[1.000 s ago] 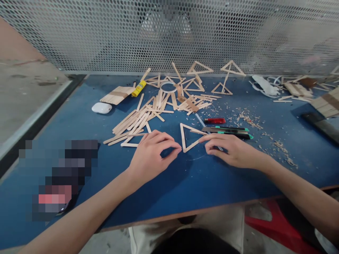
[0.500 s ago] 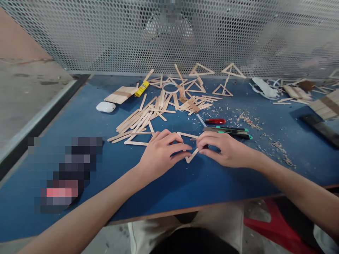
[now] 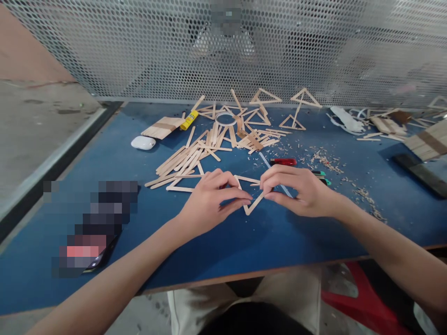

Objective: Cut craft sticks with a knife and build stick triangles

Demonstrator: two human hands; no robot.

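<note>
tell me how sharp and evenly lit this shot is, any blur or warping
Head view: soft, even light, no glare, faint shadows under both hands; left hand, right hand and stick triangle are sharp; a pixelated block hides something at left; table edge bows from wide-angle warping.

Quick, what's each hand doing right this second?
Left hand: fingers pinched on the left side of the stick triangle.
Right hand: fingers pinched on the triangle's right corner.
</note>
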